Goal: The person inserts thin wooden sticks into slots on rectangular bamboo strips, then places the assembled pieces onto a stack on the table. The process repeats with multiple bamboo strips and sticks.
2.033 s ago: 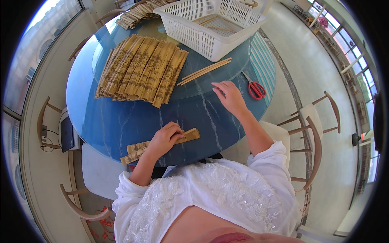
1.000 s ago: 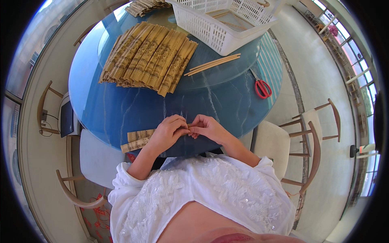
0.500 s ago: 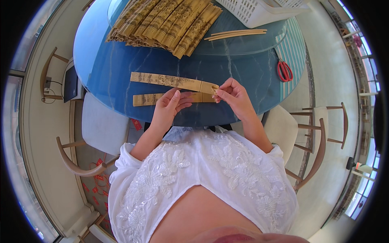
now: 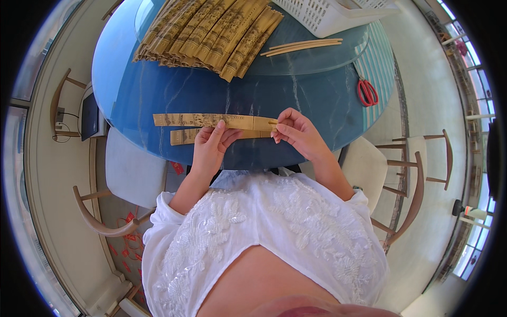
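A long, gold-brown paper sleeve [image 4: 185,120] with dark printing is held level above the table. My left hand [image 4: 209,150] is closed on its middle, thumb on top and fingers underneath. At the sleeve's right end my right hand [image 4: 297,134] pinches with thumb and forefinger. A small pale tip shows by those fingers; I cannot tell whether it is a stick or the sleeve's fold. Below lies a second gold-brown sleeve [image 4: 182,138] on the blue table, partly hidden by my left hand and the raised sleeve.
A thick pile of similar sleeves [image 4: 211,37] lies at the far left on a glass turntable [image 4: 322,61]. Thin wooden sticks [image 4: 303,46] rest to its right, before a white plastic basket [image 4: 317,18]. Red-handled scissors [image 4: 367,93] lie on a striped cloth [image 4: 381,66] at the right.
The held sleeve has shifted slightly left and down and now lies more level. My left thumb has come over its top. My right hand stays at its right end.
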Demonstrator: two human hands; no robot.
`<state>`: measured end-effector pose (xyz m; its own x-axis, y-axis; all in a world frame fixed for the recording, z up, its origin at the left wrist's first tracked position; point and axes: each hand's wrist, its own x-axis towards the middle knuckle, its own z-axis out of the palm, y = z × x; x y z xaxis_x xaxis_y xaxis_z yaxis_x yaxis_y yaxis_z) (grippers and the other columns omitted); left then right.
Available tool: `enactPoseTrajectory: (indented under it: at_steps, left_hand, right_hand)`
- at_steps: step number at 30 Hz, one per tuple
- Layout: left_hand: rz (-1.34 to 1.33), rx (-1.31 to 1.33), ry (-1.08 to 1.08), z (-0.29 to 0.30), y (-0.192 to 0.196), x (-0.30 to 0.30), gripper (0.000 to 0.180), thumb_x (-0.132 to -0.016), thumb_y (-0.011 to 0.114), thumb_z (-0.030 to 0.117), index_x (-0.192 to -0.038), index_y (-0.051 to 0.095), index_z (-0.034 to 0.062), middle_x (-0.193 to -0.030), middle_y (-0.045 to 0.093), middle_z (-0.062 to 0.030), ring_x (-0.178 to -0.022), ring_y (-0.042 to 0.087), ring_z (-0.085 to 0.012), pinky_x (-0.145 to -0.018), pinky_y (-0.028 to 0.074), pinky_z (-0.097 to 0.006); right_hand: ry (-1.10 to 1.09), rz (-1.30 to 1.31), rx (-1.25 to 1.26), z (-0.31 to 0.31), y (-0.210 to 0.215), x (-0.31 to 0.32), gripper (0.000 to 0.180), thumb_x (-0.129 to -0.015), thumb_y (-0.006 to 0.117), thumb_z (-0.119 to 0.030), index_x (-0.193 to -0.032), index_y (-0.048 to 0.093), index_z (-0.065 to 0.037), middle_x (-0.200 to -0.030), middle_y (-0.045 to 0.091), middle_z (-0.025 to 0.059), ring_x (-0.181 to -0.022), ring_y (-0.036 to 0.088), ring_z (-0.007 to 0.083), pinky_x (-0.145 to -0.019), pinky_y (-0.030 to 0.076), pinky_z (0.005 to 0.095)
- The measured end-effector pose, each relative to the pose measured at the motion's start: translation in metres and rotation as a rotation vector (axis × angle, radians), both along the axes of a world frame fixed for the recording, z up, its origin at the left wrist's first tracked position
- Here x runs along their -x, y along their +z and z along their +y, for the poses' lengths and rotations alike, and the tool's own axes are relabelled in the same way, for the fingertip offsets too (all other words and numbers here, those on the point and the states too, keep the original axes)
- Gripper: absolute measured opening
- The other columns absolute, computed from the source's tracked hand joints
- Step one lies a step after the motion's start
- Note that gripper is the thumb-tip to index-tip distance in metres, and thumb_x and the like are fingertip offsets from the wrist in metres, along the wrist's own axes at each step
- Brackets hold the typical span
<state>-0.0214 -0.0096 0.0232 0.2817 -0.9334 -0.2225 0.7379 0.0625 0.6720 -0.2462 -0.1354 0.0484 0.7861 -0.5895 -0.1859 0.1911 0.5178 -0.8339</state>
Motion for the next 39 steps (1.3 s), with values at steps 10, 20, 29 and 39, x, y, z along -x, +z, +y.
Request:
enactPoseTrajectory:
  at_steps: [10, 20, 29, 39]
  left_hand:
    - [-0.037, -0.018, 0.009, -0.006, -0.008, -0.012, 0.016, -0.101, 0.057, 0.014, -0.105, 0.063, -0.0005, -0.105, 0.071, -0.0172, -0.098, 0.072, -0.0271, -0.091, 0.059, -0.042]
    - [-0.162, 0.101, 0.092, -0.008, -0.015, -0.017, 0.016, -0.102, 0.055, 0.01, -0.108, 0.064, -0.002, -0.107, 0.071, -0.0166, -0.099, 0.072, -0.0274, -0.093, 0.059, -0.043]
    - [-0.213, 0.13, 0.097, -0.007, -0.021, -0.017, 0.017, -0.103, 0.053, 0.009, -0.108, 0.065, -0.0017, -0.106, 0.071, -0.0153, -0.098, 0.072, -0.0275, -0.092, 0.059, -0.045]
    - [-0.205, 0.116, 0.107, -0.007, -0.022, -0.017, 0.016, -0.103, 0.052, 0.008, -0.108, 0.064, -0.0016, -0.106, 0.071, -0.0151, -0.098, 0.072, -0.0278, -0.09, 0.06, -0.045]
  right_hand:
    - [0.086, 0.075, 0.129, -0.005, 0.009, -0.011, 0.015, -0.097, 0.064, -0.01, -0.105, 0.054, -0.003, -0.092, 0.069, 0.0095, -0.083, 0.066, 0.0137, -0.077, 0.054, 0.0273]
    - [-0.315, 0.513, 1.125, -0.094, 0.017, -0.017, 0.016, -0.094, 0.065, -0.009, -0.11, 0.066, -0.005, -0.094, 0.069, 0.0049, -0.083, 0.064, 0.0148, -0.079, 0.053, 0.0288]
    - [-0.298, 0.901, 1.988, -0.197, 0.005, -0.012, 0.024, -0.086, 0.064, -0.009, -0.109, 0.069, -0.009, -0.109, 0.064, 0.0033, -0.107, 0.057, 0.0237, -0.092, 0.05, 0.0357]
    - [-0.172, 0.86, 2.025, -0.2, 0.011, -0.014, 0.03, -0.082, 0.056, 0.0, -0.11, 0.063, -0.007, -0.102, 0.061, 0.0053, -0.102, 0.059, 0.025, -0.083, 0.053, 0.0363]
